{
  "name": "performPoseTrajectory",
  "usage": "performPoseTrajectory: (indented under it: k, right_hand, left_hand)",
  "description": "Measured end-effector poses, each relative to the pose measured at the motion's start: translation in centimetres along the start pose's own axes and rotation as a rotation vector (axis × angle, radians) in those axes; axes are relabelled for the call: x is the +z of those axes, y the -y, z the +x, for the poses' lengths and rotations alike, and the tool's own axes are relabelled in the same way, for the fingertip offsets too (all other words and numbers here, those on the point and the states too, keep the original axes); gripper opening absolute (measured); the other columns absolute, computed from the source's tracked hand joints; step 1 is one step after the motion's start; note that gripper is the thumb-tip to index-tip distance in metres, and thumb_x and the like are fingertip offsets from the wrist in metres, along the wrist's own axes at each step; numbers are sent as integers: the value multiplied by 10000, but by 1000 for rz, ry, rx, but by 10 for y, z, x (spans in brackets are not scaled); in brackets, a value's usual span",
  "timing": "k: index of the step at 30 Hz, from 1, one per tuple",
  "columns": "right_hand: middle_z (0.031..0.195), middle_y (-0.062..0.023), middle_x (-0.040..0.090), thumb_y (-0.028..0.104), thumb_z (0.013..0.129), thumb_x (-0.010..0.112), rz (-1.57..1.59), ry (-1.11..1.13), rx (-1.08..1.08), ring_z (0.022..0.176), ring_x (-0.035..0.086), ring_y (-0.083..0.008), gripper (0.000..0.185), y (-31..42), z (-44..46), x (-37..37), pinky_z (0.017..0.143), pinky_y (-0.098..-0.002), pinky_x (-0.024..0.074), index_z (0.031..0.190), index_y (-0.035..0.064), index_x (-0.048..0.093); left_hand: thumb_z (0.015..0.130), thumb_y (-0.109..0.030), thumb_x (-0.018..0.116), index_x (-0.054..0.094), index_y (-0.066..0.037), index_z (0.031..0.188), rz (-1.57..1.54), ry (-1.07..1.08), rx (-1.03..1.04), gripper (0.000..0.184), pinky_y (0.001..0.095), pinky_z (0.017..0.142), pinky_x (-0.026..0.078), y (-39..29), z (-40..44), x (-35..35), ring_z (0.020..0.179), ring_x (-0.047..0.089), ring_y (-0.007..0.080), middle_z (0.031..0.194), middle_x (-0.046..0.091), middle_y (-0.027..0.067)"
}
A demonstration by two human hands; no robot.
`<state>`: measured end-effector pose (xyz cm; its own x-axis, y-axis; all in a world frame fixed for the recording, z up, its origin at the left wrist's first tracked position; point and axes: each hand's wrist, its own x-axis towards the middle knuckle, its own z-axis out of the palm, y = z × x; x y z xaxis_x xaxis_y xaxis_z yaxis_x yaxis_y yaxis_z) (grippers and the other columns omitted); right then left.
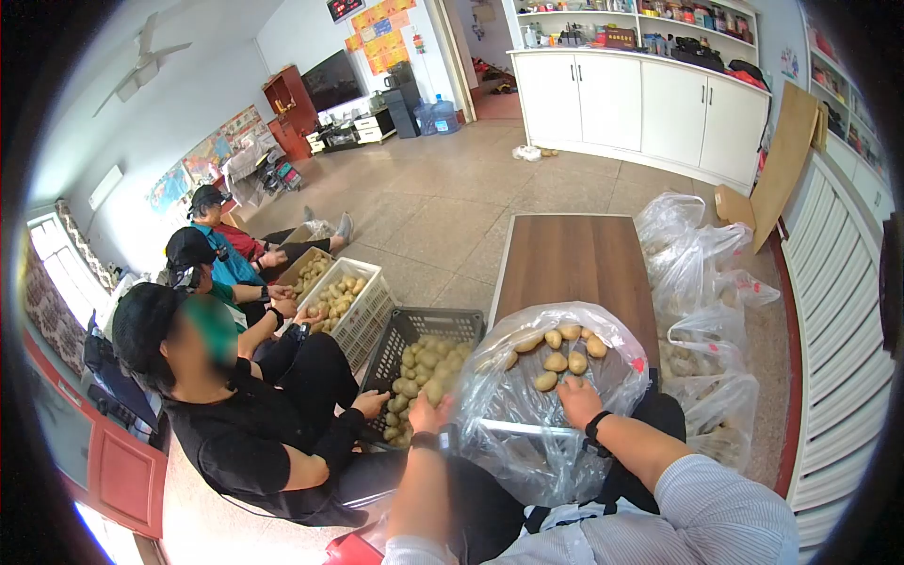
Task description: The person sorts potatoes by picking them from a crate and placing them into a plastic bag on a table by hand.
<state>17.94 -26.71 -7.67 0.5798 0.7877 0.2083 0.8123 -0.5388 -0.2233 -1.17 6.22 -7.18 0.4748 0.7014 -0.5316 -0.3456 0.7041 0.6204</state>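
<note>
My left hand (pixel 427 414) is at the near right side of the dark plastic crate (pixel 438 321), its fingers curled round a potato (pixel 433 390). More potatoes (pixel 431 360) lie heaped inside that crate. To the right, a large clear plastic bag (pixel 513 443) spreads open over the near end of a brown table (pixel 570 264). Several potatoes (pixel 556 362) rest in the bag. My right hand (pixel 578 403) is at the bag, just nearer to me than those potatoes. Its fingers are bent, and what is under them is hidden.
A person in black (pixel 245 414) sits at my left, one hand (pixel 370 403) at the dark crate. Two more people sit beyond, by a white crate (pixel 363 315) of potatoes. Filled plastic bags (pixel 711 339) line the floor right of the table, beside a white radiator (pixel 838 330).
</note>
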Motion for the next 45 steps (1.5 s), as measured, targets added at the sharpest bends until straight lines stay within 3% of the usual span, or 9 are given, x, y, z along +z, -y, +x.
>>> performPoseTrajectory:
  k: [7,14,16,22,32,34,37,41,45]
  right_hand:
    - [1105,-137,567,127,835,544,-12,58,48,908,601,-408,171,3,-5,-11,797,-493,507,988,95,614]
    - [1102,-144,563,170,780,640,62,129,70,942,597,-384,327,-9,-7,-2,801,-481,502,1102,135,593]
    - [1088,-157,580,163,756,651,110,161,111,978,597,-381,367,-9,-8,-6,830,-493,495,1115,126,586]
    - [1017,-204,625,170,799,627,298,163,170,970,607,-398,308,3,-10,-22,834,-497,491,1083,69,569]
    - [1080,-255,641,356,855,674,531,166,290,1005,616,-426,460,25,-2,-26,855,-483,486,1151,28,546]
    - [1049,-266,641,392,867,665,669,177,322,998,620,-429,503,31,5,-22,848,-469,489,1168,12,533]
    - [1063,-279,632,427,891,628,735,99,229,1003,617,-432,535,40,15,-13,851,-455,491,1167,-17,519]
    - [1106,-293,616,460,925,572,757,271,321,1031,611,-422,574,67,30,-46,870,-442,484,1197,-42,503]
    - [1149,-260,615,459,966,508,881,231,170,1053,613,-372,572,85,42,-40,882,-418,476,1253,-36,488]
  left_hand:
    - [980,-243,496,479,46,1243,-22,-56,37,391,485,763,594,-1,1,-4,996,608,403,1211,517,201]
    - [955,-166,545,469,68,1236,58,-89,50,373,463,732,615,-4,1,-8,1001,590,356,1221,502,184]
    - [933,-142,587,487,80,1211,-49,-221,95,370,453,712,617,-3,-12,4,1005,589,346,1205,510,183]
    - [934,-158,586,487,85,1201,-100,-242,66,375,473,702,610,-8,-17,6,985,609,389,1181,540,195]
    - [938,-205,560,529,-10,1163,90,-293,149,299,402,576,554,-7,-29,18,717,644,328,949,617,120]
    - [945,-205,542,539,-16,1146,237,-129,239,276,351,504,514,-6,-34,23,613,610,264,883,612,79]
    - [948,-218,534,545,-16,1139,417,-38,225,278,329,461,482,-6,-49,36,599,598,212,903,621,87]
    - [961,-286,520,541,-50,1119,551,162,93,285,322,469,453,-3,-60,45,581,590,210,935,612,73]
    - [948,-326,522,546,11,1166,789,360,23,402,269,478,450,-3,-86,63,602,608,189,1045,672,147]
